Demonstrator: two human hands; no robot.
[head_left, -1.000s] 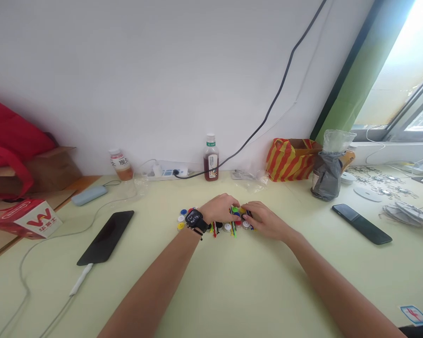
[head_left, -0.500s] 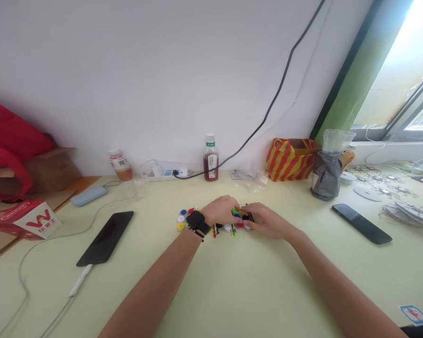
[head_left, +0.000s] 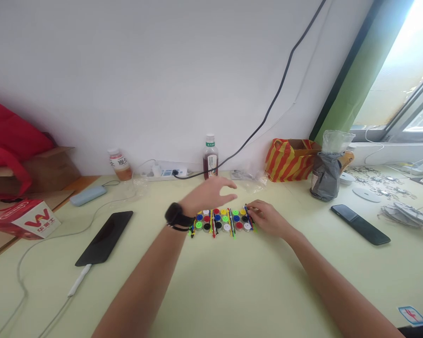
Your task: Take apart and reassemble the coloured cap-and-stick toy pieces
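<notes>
Small round pieces with coloured tops [head_left: 226,227] lie in rows on the pale table. Bundles of thin coloured sticks [head_left: 213,224] separate them into groups. My left hand [head_left: 209,193], with a black watch on its wrist, hovers above and behind the left part of the rows. Its thumb and fingers are apart and hold nothing. At the right end, my right hand [head_left: 268,219] rests on the table with bent fingertips closed on another bundle of thin coloured sticks [head_left: 248,214]. Part of that bundle is hidden by the fingers.
A dark drink bottle [head_left: 210,159] stands by the wall behind the left hand. Phones lie to the left [head_left: 105,238] and right [head_left: 360,224]. A striped bag [head_left: 285,162] and a grey plastic-wrapped item [head_left: 324,176] stand at the back right. A black cable [head_left: 268,112] hangs down the wall.
My left hand has lifted off the round pieces and moved left and back, opening its fingers and uncovering the rows. The right hand stays at the right end, having barely shifted.
</notes>
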